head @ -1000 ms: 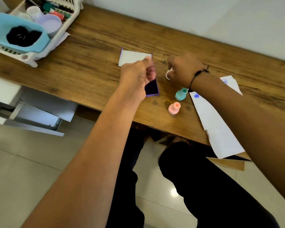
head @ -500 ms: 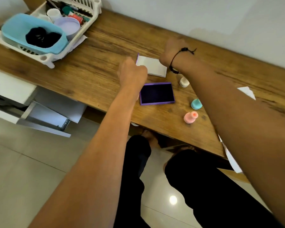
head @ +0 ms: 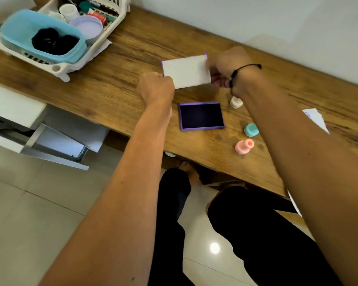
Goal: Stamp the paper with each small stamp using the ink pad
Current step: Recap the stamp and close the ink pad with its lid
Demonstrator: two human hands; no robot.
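Note:
The open ink pad (head: pixel 201 115), purple-framed with a dark pad, lies flat near the desk's front edge. Its white lid (head: pixel 186 71) with purple edges is held just behind it, my right hand (head: pixel 225 67) gripping the lid's right edge. My left hand (head: pixel 155 87) is a closed fist at the lid's lower-left corner; its fingers are hidden. Three small stamps stand right of the pad: white (head: pixel 236 102), teal (head: pixel 251 130) and pink (head: pixel 244 146). The white paper (head: pixel 314 118) is mostly hidden behind my right forearm.
A white rack (head: pixel 60 69) at the desk's back left holds a blue tub (head: pixel 41 38), a lilac lid and small jars. An open white drawer (head: pixel 56 145) juts out below the desk on the left. My legs are under the desk edge.
My right hand left the white stamp standing on the desk, reached to the lid and took hold of it. My left hand came off the ink pad and shifted back towards the lid.

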